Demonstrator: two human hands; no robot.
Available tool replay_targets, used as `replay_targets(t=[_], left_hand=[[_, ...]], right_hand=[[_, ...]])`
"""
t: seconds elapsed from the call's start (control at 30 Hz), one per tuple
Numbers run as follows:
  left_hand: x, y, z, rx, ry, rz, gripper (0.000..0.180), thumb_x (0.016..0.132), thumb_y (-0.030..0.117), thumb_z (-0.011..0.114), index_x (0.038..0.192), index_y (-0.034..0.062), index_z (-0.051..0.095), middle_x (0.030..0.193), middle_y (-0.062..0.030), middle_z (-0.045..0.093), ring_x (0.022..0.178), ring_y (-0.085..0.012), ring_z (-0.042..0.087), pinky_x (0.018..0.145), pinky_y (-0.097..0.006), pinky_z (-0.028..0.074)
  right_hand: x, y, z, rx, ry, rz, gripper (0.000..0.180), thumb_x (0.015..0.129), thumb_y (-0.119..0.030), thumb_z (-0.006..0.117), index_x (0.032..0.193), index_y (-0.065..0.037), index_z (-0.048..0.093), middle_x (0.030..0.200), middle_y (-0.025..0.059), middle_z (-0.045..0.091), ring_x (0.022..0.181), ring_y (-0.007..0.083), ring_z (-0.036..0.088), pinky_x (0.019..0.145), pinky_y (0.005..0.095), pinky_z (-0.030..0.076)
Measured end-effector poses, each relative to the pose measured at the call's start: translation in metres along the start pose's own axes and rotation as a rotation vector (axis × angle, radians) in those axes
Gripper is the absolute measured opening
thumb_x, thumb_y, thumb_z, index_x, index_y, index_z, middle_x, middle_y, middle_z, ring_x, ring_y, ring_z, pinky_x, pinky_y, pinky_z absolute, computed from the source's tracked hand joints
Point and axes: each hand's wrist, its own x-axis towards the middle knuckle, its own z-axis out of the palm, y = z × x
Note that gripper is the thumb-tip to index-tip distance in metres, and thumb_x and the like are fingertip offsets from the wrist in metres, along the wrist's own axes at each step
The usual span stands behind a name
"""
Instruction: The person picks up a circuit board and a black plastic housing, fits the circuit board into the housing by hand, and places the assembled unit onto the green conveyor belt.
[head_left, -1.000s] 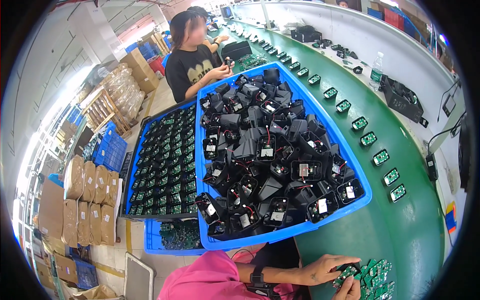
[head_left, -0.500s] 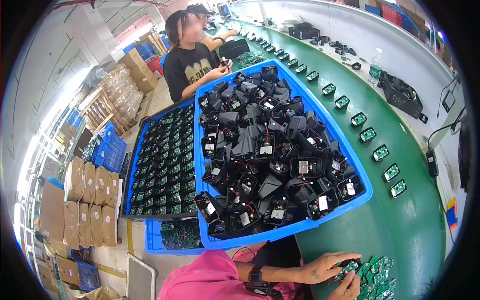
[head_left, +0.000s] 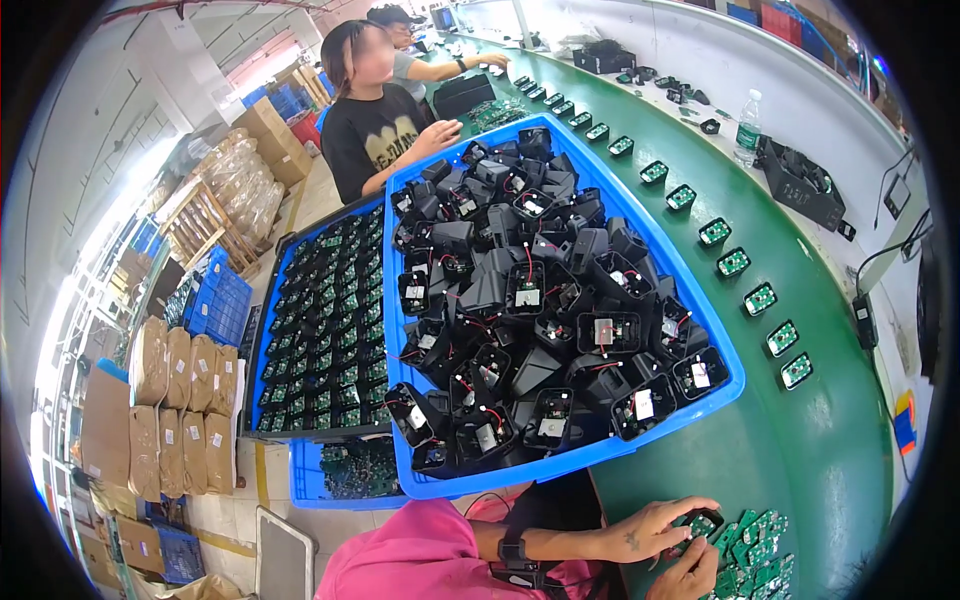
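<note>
At the lower right, my left hand (head_left: 645, 532) is closed around a small black plastic housing (head_left: 712, 516) with a green circuit board (head_left: 700, 525) inside its open face. My right hand (head_left: 688, 574) meets it from below, thumb and fingers bent against the near edge of the housing. Part of the housing is covered by my fingers. Just right of both hands lies a loose heap of green circuit boards (head_left: 755, 550) on the green bench (head_left: 690, 465).
A blue bin (head_left: 735, 385) piled with black housings, wires and white parts stands beyond my arm. Left of it is a tray (head_left: 262, 385) with rows of housings with boards. A curved line of filled housings (head_left: 761, 299) runs along the bench. Two co-workers (head_left: 375, 130) stand at the far side.
The housing in my hands has tilted, and its board shows less than before. My right hand has shifted slightly left. The nearer co-worker's hand has come down to the bin's rim.
</note>
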Motion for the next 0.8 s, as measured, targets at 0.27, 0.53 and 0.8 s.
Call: replay_targets(t=[0.27,0.53,0.8], left_hand=[[-0.001,-0.004,0.003,0.071,0.092,0.055,0.046,0.093,0.002,0.052,0.138,0.0062,0.044,0.114,-0.0096,0.059,0.068,-0.011,0.064,0.056,-0.026,0.055],[-0.003,0.008,-0.001,0.193,0.154,0.018,0.041,0.096,0.006,0.054,0.136,0.0041,0.049,0.121,-0.008,0.06,0.075,-0.0092,0.062,0.065,-0.024,0.054],[0.002,0.01,0.0,0.13,0.106,-0.082,0.041,0.096,0.001,0.051,0.137,0.0021,0.046,0.111,-0.0121,0.063,0.065,-0.0091,0.064,0.055,-0.023,0.052]], right_hand=[[-0.001,-0.005,-0.004,-0.031,0.003,0.026,0.04,0.097,-0.031,0.057,0.077,0.003,0.065,0.069,0.0233,0.061,0.06,0.0416,0.057,0.056,0.0467,0.044],[0.005,0.001,0.009,-0.027,-0.049,-0.054,0.031,0.093,-0.013,0.06,0.066,-0.002,0.05,0.061,0.0172,0.05,0.055,0.0378,0.051,0.05,0.0483,0.035],[0.007,0.012,0.005,0.134,-0.095,0.002,0.021,0.09,-0.013,0.066,0.074,-0.003,0.056,0.064,0.0128,0.055,0.052,0.0303,0.054,0.049,0.0406,0.041]])
